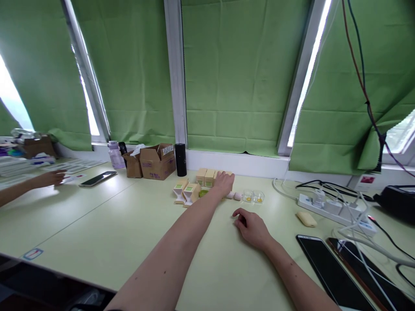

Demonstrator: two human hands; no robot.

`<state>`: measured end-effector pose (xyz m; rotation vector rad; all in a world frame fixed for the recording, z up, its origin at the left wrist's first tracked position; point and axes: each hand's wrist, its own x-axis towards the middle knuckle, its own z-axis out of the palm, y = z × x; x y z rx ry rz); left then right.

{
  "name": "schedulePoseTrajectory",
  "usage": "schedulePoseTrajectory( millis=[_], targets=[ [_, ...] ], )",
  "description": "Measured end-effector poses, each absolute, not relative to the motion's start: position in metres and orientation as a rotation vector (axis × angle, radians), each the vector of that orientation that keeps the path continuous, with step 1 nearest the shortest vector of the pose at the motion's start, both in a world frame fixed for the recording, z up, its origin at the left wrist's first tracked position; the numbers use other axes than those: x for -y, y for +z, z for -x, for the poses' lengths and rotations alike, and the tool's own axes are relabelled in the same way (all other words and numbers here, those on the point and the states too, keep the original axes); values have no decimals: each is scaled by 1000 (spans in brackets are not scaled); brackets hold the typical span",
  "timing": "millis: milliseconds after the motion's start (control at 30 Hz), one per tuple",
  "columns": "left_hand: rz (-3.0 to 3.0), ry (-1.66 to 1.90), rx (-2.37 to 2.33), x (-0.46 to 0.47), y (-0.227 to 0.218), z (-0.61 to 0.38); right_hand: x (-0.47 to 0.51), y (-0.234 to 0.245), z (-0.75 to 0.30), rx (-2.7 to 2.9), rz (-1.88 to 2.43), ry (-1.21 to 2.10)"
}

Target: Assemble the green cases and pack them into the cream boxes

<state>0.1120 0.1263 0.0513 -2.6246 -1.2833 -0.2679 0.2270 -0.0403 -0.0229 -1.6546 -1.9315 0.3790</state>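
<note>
My left hand (223,183) reaches to the right end of a row of small tan boxes (201,176), its fingers bent over a box there; its palm hides much of that box. In front of the row, two tan boxes with cut-out fronts (191,193) stand side by side, and a round green item (203,193) is partly behind my left forearm. Small pink round pieces (237,196) and two clear cups (253,196) with yellow bits inside lie just right of my left hand. Nearer me, my right hand (252,227) rests by the table, fingers loosely curled, thumb and index apart, holding nothing.
Cardboard boxes (158,162), a black cylinder (180,160) and a purple bottle (116,155) stand along the window wall. Another person's hand (53,177) is at left, near a phone (97,179). At right lie a power strip (335,211), cables and a dark tablet (327,268).
</note>
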Motion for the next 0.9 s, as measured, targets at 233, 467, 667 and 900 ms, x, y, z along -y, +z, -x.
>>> schedulePoseTrajectory(
  millis=[233,467,667,900],
  targets=[
    [2622,-302,1217,-109,36,-109,41,-22,-227,1950,1664,371],
    [2663,-256,1260,-94,27,-109,40,-24,-226,1971,1676,338],
    [2670,-251,1349,-94,26,-111,41,-24,-227,1966,1666,347],
    [2669,-276,1435,-98,29,-115,41,-24,-227,1960,1657,340]
  ],
)
